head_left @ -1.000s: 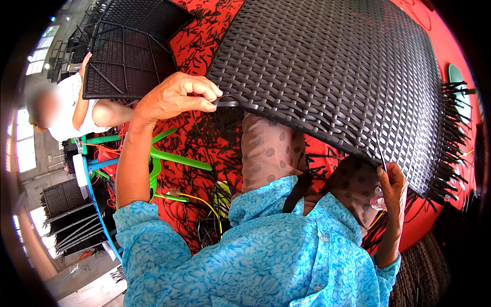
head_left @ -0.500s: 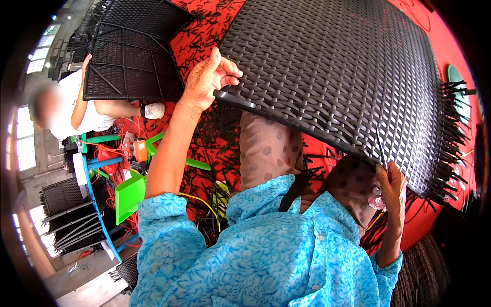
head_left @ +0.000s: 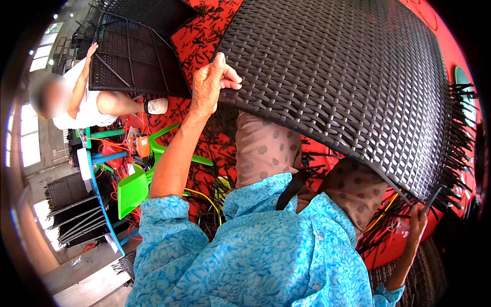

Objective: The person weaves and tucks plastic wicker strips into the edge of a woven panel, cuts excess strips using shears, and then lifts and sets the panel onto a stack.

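Observation:
A large black woven panel (head_left: 332,77) of plastic wicker slopes across my knees. At its near left corner my left hand (head_left: 212,84) is closed at the edge, thumb up and fingers curled over the weave; what lies under the fingertips is partly hidden. My right hand (head_left: 417,222) is low at the right, just past the panel's near right corner. It is closed on a thin dark strip (head_left: 391,181), which runs along the panel's near edge to the fingers. Another slim dark piece (head_left: 433,198) sticks up from the same hand; its kind cannot be made out.
Loose strand ends (head_left: 458,138) bristle from the panel's right side. Black offcuts lie over the red floor covering (head_left: 204,30). At the left, a person (head_left: 76,97) handles another wicker frame (head_left: 135,56). A green dustpan (head_left: 132,194) and an orange tool (head_left: 140,146) are nearby.
My right hand has moved down and right, away from the panel's face. The strip loop by my left hand is gone from sight. My left hand has shifted slightly right.

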